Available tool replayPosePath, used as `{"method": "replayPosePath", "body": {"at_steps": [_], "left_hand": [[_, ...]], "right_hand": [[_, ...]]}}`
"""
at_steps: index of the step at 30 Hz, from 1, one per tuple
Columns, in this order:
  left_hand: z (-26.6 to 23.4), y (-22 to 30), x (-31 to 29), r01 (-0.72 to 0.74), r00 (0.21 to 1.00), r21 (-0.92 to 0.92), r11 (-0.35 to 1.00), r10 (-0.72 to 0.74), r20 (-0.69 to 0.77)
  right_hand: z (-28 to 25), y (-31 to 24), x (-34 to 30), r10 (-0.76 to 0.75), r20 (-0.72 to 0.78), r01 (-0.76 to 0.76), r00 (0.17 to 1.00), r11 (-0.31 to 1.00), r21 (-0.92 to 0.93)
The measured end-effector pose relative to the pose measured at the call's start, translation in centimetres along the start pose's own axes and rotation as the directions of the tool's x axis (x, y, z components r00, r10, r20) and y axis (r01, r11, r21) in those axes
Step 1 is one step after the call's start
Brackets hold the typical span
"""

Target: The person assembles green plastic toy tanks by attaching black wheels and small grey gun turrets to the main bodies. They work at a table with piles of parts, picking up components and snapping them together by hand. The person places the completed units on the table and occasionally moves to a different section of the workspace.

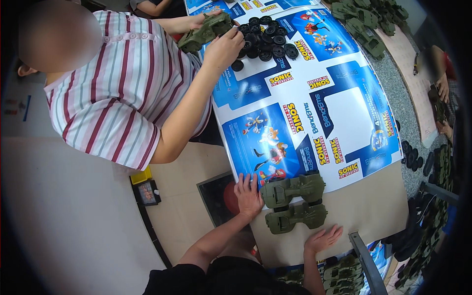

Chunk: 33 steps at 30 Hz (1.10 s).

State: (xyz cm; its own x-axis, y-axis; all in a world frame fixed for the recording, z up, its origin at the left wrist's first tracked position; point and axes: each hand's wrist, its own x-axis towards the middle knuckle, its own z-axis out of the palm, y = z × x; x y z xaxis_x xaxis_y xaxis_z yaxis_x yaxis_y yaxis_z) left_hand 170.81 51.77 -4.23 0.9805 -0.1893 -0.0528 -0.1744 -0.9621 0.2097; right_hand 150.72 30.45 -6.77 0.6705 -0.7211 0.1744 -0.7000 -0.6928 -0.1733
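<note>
Two olive-green toy vehicle bodies lie side by side near me, the farther toy vehicle [293, 190] partly on the printed sheet, the nearer toy vehicle [296, 219] on bare brown board. Dark wheel-like parts show at their sides. My left hand [250, 196] rests at the table's left edge with its fingers spread, right beside the farther vehicle; whether it touches it I cannot tell. My right hand [323, 240] lies just right of the nearer vehicle, fingers stretched out, holding nothing.
Across the left side, a person in a striped shirt [113, 88] holds another green vehicle [209, 30] by a heap of black wheels [265, 39]. A blue printed sheet [275, 113] covers the table. A metal bar [368, 260] stands near my right hand. More green bodies [364, 24] are piled far right.
</note>
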Motion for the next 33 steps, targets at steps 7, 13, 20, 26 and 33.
{"method": "replayPosePath", "body": {"at_steps": [7,13,20,26,33], "left_hand": [[0.13,-0.37,-0.14,-0.010,1.000,0.001,1.000,0.010,0.008],[-0.03,-0.41,0.00,-0.008,1.000,0.011,1.000,0.008,0.022],[-0.20,-0.19,0.18,-0.038,0.999,-0.014,0.999,0.038,-0.016],[-0.25,-0.21,-0.01,-0.023,1.000,-0.012,1.000,0.023,-0.007],[-0.09,-0.46,-0.11,-0.024,1.000,0.019,1.000,0.025,-0.009]], "right_hand": [[-0.16,-0.21,-0.25,0.023,0.023,-0.023,0.999,1.000,-0.003],[-0.13,-0.33,-0.29,0.027,0.031,-0.026,0.999,0.999,-0.044],[-0.34,-0.19,0.01,0.040,0.062,-0.041,0.997,0.999,0.007],[-0.45,-0.12,-0.29,0.061,0.082,-0.064,0.995,0.998,0.024],[-0.43,-0.29,-0.58,0.064,0.085,-0.063,0.994,0.998,-0.013]]}}
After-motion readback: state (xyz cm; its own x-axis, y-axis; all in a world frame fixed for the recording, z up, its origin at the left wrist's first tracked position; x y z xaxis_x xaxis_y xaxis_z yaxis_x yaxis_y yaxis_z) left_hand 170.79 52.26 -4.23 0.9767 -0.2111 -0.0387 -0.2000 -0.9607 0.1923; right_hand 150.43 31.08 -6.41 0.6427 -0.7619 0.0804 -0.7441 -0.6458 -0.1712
